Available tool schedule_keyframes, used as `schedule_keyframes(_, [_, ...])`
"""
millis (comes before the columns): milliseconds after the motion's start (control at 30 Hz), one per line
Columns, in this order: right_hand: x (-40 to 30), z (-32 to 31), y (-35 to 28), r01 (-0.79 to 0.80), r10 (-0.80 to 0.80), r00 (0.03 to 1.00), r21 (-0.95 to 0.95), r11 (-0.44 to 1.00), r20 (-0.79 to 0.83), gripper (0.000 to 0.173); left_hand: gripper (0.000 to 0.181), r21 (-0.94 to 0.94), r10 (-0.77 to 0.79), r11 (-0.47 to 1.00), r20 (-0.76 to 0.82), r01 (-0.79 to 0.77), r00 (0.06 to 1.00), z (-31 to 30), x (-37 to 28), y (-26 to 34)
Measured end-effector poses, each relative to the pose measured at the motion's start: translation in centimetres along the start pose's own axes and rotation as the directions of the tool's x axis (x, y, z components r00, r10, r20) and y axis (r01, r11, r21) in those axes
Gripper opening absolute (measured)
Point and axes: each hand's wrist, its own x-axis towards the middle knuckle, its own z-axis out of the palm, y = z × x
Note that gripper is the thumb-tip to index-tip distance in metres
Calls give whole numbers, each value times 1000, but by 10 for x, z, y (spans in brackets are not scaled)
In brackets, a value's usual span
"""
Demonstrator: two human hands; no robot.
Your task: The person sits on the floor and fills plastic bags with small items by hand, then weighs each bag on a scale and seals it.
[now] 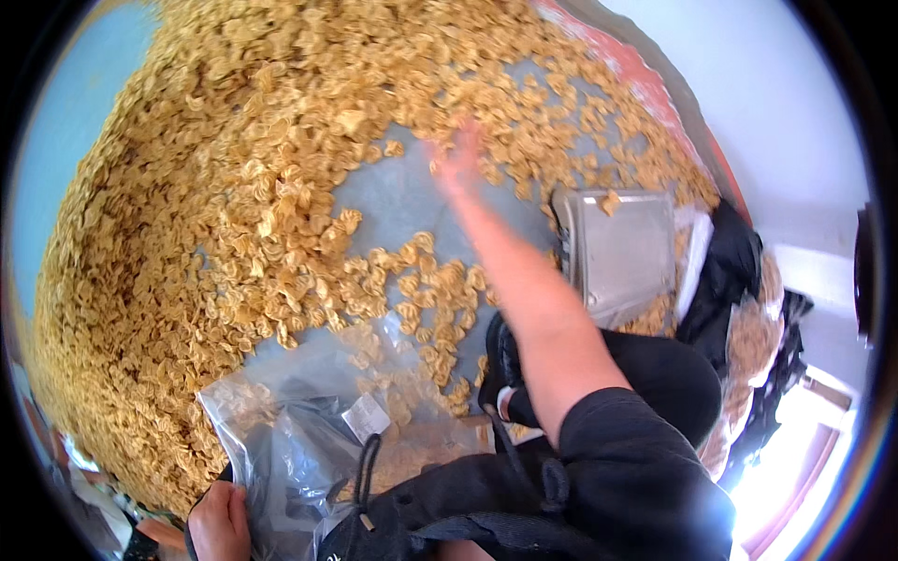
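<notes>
A large heap of yellow, ridged, curled snack pieces [266, 196] covers much of the blue-grey floor [400, 189]. With my right arm stretched forward, my right hand [456, 151], blurred, is over the near edge of the heap, fingers spread; no piece can be made out in it. At the lower left, my left hand [221, 522] grips the edge of a clear plastic bag [302, 435]. The bag lies in front of me and bears a white label [366, 418] with writing. Snack pieces show beside and through the film.
A transparent plastic container [624, 245] with one piece on top stands right of my forearm. Beyond it are black plastic [722, 273] and filled clear bags [754, 343]. A red-and-grey wall base [652, 77] curves along the upper right. My bent leg [666, 372] is beside my arm.
</notes>
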Motion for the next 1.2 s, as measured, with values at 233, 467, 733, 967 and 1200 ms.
schedule_keyframes(233, [85, -50, 61, -310, 331, 941, -586, 749, -75, 70, 18, -67, -31, 997, 81, 36, 996, -17, 7, 28])
schedule_keyframes(467, [-28, 158, -122, 130, -66, 715, -40, 991, 696, 75, 16, -44, 2, 999, 85, 2, 996, -20, 3, 45])
schedule_keyframes(733, [5, -28, -9, 137, 180, 864, -564, 814, 470, 55, 10, -95, -13, 995, 130, 25, 991, -9, -22, 29])
schedule_keyframes(967, [-142, -42, 68, -281, 479, 846, -568, 773, 233, 48, 9, -72, 65, 996, 95, -58, 993, -4, -35, 28])
schedule_keyframes(1200, [-133, 43, -113, -144, 55, 197, -26, 989, 979, 48, 8, -71, 154, 986, -3, -154, 988, 5, -55, 27])
